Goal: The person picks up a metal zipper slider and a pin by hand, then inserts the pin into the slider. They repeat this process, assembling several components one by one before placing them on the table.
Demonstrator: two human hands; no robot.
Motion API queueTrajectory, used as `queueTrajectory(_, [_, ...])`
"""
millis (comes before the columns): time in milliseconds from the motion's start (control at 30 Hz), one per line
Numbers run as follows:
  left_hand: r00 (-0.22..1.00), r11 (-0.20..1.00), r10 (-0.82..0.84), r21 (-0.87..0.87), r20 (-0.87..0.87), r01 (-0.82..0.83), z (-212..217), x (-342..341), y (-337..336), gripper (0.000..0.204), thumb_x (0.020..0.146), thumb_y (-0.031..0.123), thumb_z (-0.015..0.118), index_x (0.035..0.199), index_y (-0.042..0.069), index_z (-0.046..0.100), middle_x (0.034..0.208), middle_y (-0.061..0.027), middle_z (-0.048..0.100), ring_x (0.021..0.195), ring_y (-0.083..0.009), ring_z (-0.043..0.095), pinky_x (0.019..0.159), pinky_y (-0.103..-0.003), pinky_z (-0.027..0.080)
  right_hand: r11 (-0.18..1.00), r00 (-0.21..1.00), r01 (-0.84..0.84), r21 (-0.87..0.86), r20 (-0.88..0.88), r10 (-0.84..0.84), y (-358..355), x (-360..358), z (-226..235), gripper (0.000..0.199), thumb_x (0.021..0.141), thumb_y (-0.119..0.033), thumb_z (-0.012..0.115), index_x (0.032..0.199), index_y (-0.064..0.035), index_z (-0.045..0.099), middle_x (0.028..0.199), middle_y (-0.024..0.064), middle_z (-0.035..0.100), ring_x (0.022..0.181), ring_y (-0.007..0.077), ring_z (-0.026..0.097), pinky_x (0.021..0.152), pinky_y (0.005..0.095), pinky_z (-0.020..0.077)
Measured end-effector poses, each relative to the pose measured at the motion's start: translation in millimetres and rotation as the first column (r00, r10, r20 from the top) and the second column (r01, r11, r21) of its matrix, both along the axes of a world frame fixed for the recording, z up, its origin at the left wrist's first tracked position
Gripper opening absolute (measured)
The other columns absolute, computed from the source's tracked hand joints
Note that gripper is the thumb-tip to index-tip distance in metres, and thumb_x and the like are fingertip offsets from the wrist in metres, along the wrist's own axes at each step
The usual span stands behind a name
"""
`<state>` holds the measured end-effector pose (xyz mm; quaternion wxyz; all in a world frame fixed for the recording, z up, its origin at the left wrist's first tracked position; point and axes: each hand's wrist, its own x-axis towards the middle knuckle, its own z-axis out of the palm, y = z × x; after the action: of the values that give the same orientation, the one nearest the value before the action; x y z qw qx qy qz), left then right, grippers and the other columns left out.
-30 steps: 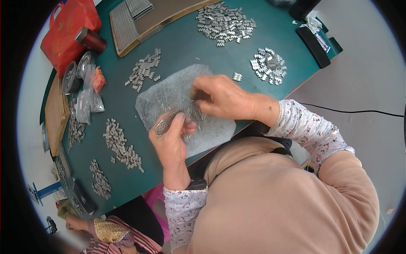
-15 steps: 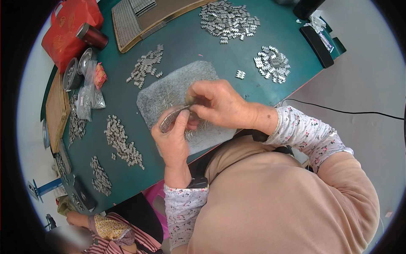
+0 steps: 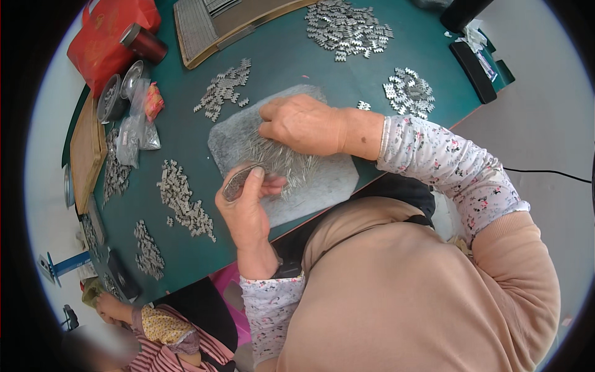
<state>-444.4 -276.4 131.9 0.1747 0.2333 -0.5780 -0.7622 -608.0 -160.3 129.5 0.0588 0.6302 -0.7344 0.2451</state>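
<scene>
My left hand is closed around a curved, grey metal linked strip, with the thumb pressed on its upper end. The strip looks like a short band of small pieces. My right hand reaches down over the far part of the grey felt mat, fingertips pinched together. Whatever lies between those fingertips is too small or hidden to make out. Many thin silvery metal pins are scattered on the mat below and beside my right hand.
Piles of small toothed metal pieces lie around the green table. At the left are plastic bags, a metal bowl, a dark red cup and a red bag. Another person's arm is at lower left.
My right hand has left the strip and moved away over the pins on the mat. My left hand keeps the strip and has come slightly lower and to the left.
</scene>
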Motion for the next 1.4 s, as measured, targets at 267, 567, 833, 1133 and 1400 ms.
queueTrajectory(267, [1.000,1.000,0.010,0.021,0.025,-0.011,1.4,-1.8,0.6,0.016,0.087,0.006,0.063,0.097,-0.006,0.060,0.079,-0.0161,0.066,0.065,-0.0264,0.068,0.056,-0.029,0.053,0.984,0.944,-0.069,0.166,-0.309,0.118,-2.5,2.9,6.2,0.014,0.073,-0.009,0.060,0.084,-0.0017,0.058,0.088,0.0125,0.057,0.087,0.0309,0.060,0.070,0.0372,0.0519])
queueTrajectory(567, [0.998,0.996,-0.055,-0.068,-0.002,0.055,4.7,-7.2,9.2,0.014,0.087,0.002,0.061,0.097,-0.007,0.061,0.080,-0.0160,0.067,0.067,-0.0252,0.068,0.058,-0.029,0.054,0.975,0.863,-0.031,-0.218,0.487,0.136,17.6,12.2,24.8,0.013,0.076,-0.001,0.061,0.088,0.0011,0.061,0.080,0.0158,0.063,0.074,0.0276,0.064,0.064,0.0383,0.0506])
queueTrajectory(833, [0.991,0.978,-0.124,-0.174,-0.041,0.116,6.8,-15.4,18.6,0.012,0.088,0.000,0.060,0.095,-0.008,0.064,0.081,-0.0155,0.068,0.067,-0.0217,0.068,0.061,-0.028,0.055,0.997,0.615,-0.061,-0.042,0.786,0.070,32.5,16.2,33.5,0.015,0.080,0.003,0.054,0.093,0.0022,0.059,0.087,0.0106,0.062,0.080,0.0184,0.063,0.073,0.0333,0.0533])
queueTrajectory(1133, [0.989,0.975,-0.147,-0.175,-0.031,0.139,8.7,-15.7,21.9,0.012,0.089,0.001,0.059,0.095,-0.008,0.064,0.080,-0.0156,0.068,0.068,-0.0222,0.068,0.061,-0.027,0.054,0.996,0.570,-0.058,-0.062,0.817,0.084,37.0,14.1,29.0,0.016,0.079,0.002,0.054,0.094,0.0032,0.057,0.085,0.0094,0.064,0.079,0.0148,0.062,0.077,0.0336,0.0536])
queueTrajectory(1400, [0.989,0.953,-0.145,-0.268,0.015,0.144,7.3,-15.3,21.6,0.009,0.085,-0.003,0.062,0.092,-0.007,0.065,0.079,-0.0111,0.067,0.068,-0.0174,0.067,0.061,-0.024,0.052,0.975,0.846,-0.086,-0.207,0.502,0.181,37.9,18.8,25.9,0.014,0.075,0.004,0.058,0.088,0.0010,0.055,0.081,0.0136,0.060,0.077,0.0300,0.062,0.067,0.0362,0.0501])
